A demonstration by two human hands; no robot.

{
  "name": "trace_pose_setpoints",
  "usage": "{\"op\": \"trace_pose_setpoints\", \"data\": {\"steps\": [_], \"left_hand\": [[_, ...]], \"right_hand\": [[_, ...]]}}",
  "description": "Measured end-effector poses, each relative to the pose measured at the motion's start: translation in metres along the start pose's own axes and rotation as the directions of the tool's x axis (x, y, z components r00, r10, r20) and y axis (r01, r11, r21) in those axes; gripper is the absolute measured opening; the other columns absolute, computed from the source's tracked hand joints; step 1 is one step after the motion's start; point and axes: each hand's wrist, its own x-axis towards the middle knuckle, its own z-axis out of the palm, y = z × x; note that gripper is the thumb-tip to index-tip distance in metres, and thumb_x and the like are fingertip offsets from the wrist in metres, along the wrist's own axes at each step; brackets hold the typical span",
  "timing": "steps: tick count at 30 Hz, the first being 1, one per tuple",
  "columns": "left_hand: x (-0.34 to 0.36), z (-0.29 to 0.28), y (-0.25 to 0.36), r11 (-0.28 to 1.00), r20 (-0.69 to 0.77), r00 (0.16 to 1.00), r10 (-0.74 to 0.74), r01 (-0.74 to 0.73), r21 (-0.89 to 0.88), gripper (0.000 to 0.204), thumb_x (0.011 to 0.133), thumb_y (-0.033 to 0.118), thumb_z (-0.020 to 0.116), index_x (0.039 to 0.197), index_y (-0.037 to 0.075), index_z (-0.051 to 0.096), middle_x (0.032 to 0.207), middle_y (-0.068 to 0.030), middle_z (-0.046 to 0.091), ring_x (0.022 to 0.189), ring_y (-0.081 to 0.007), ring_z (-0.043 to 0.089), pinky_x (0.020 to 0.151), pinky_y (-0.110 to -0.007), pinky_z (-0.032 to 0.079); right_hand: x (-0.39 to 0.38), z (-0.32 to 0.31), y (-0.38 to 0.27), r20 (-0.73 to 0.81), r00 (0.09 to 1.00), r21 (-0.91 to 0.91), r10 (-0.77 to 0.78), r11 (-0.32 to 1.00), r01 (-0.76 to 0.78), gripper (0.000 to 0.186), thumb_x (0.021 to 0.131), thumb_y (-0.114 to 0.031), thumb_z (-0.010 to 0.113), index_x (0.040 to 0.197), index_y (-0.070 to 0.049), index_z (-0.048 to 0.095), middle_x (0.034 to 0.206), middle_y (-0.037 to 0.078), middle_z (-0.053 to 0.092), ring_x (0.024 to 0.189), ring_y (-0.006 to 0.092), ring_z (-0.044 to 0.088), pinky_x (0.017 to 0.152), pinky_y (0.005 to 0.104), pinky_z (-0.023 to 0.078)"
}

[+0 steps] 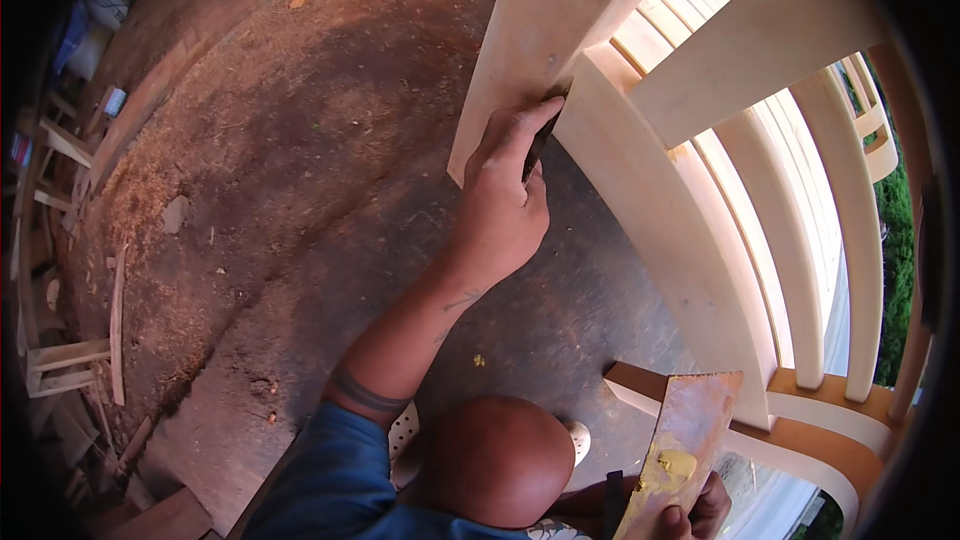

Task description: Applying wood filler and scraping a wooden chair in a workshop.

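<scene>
Left hand (503,188) curled round dark blade (541,147), tip at pale post (540,30) joint (568,85) | right hand (709,508) gripping board (702,405) with yellow paste (669,467), below-right of post | likely filling: I'd angle blade low, press paste thin, scrape excess along joint

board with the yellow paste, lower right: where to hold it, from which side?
Probably low on the right long edge of the board, coming from the right, pinching face against back. It's flat, with a straight edge, and the yellow paste sits inward on the face, so an edge hold should stay clean. The right grip holds it there.
</scene>
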Motion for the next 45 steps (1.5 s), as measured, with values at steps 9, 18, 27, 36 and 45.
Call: {"op": "trace_pose_setpoints", "data": {"steps": [9,18,27,36,45], "left_hand": [[-0.004,-0.013,-0.004,1.0,0.023,1.0,-0.019,0.018,0.019,0.048,0.085,-0.014,0.044,0.13,0.003,0.051,0.122,-0.0176,0.059,0.114,-0.03,0.058,0.097,-0.035,0.043],[-0.021,-0.008,-0.012,0.998,-0.022,0.998,-0.054,0.053,-0.016,0.051,0.085,-0.014,0.043,0.132,0.005,0.049,0.123,-0.0169,0.055,0.112,-0.0307,0.057,0.096,-0.036,0.044],[-0.022,0.031,-0.004,0.994,-0.096,0.994,0.049,-0.039,0.104,0.063,0.076,-0.02,0.041,0.136,0.0,0.038,0.127,-0.0228,0.042,0.117,-0.04,0.047,0.098,-0.042,0.042],[-0.019,0.08,-0.016,0.968,-0.24,0.963,0.121,-0.06,0.244,0.076,0.072,-0.021,0.052,0.139,-0.005,0.019,0.132,-0.0289,0.02,0.121,-0.0449,0.029,0.104,-0.052,0.03],[-0.011,0.096,-0.025,0.946,-0.294,0.935,0.197,-0.102,0.308,0.068,0.077,-0.014,0.059,0.135,-0.012,0.023,0.134,-0.0311,0.017,0.121,-0.0444,0.028,0.104,-0.052,0.03]], "right_hand": [[-0.006,0.004,0.002,0.021,0.999,0.005,-0.043,0.999,0.043,0.032,0.088,-0.017,0.063,0.112,0.002,0.053,0.105,0.015,0.064,0.092,0.0202,0.061,0.082,0.0332,0.049],[-0.01,0.004,0.003,-0.032,0.999,0.037,0.008,0.999,-0.007,0.037,0.087,-0.02,0.065,0.113,0.003,0.053,0.107,0.017,0.064,0.093,0.0223,0.062,0.084,0.0351,0.05],[-0.006,0.009,0.0,-0.092,0.995,0.074,0.038,0.997,-0.031,0.031,0.085,-0.019,0.065,0.107,0.002,0.054,0.097,0.013,0.065,0.085,0.0186,0.062,0.077,0.031,0.049],[-0.004,-0.013,0.006,-0.036,0.999,-0.006,-0.023,1.0,0.022,0.029,0.087,-0.016,0.062,0.109,0.001,0.054,0.077,0.0,0.06,0.056,0.0033,0.044,0.054,0.0179,0.035],[0.007,-0.007,0.0,-0.088,0.996,0.134,-0.013,0.991,0.025,0.041,0.087,-0.014,0.06,0.121,0.009,0.051,0.09,0.011,0.065,0.074,0.0124,0.057,0.07,0.0237,0.046]]}}
